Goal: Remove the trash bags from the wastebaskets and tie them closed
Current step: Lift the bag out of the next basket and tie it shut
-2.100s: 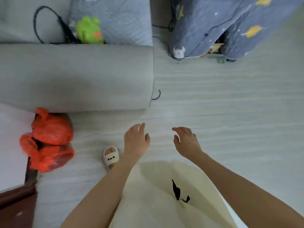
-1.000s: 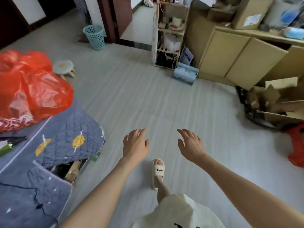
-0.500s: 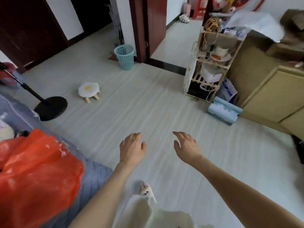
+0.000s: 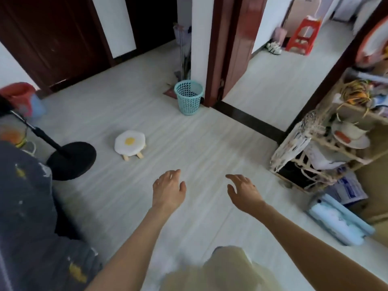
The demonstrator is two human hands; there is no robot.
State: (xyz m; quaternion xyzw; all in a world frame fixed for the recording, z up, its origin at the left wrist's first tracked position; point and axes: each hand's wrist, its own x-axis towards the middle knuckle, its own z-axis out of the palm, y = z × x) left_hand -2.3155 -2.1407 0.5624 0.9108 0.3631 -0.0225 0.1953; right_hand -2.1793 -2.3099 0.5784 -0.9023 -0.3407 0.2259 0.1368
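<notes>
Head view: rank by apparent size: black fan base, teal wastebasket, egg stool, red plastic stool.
1. black fan base
2. teal wastebasket and egg stool: look about alike, not ranked
3. red plastic stool: smallest in frame, but farthest away, so true size unsure.

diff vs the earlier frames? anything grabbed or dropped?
The view swung from the sofa and orange bags to the open floor; the teal wastebasket by the door frame and the egg-shaped stool now sit nearer the centre. Nothing taken or let go. Left hand and right hand stay held out, open and empty.
</notes>
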